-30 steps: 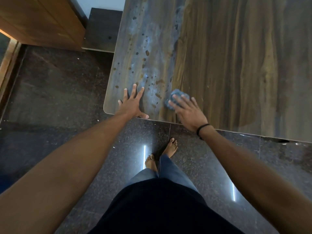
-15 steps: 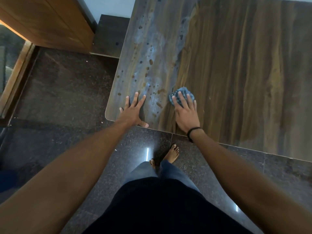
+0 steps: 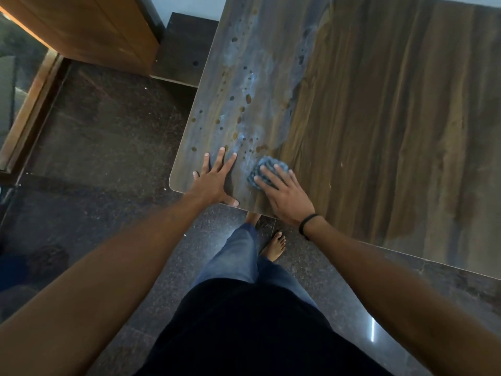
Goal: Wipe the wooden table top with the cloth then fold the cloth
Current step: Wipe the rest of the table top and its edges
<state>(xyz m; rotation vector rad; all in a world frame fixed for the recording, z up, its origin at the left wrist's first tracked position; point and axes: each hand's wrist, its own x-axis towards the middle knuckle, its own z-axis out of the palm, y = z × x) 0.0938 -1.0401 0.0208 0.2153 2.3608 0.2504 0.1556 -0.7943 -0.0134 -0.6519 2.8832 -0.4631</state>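
Observation:
A wooden table top fills the upper right of the head view. Its left strip is wet and spotted with dark drops; the rest looks dull and dry. A bunched blue-grey cloth lies near the front left corner. My right hand presses down on the cloth with straight fingers spread over it, hiding its near half. My left hand rests flat on the table corner just left of the cloth, fingers spread, thumb along the front edge.
Dark polished stone floor lies left of and below the table. A wooden cabinet stands at the upper left, with a dark low step beside it. My bare feet and legs stand at the table's front edge.
My right hand slid the cloth away and rightward, then back leftward toward my left hand near the front edge. My left hand stayed planted on the corner. One foot stepped forward.

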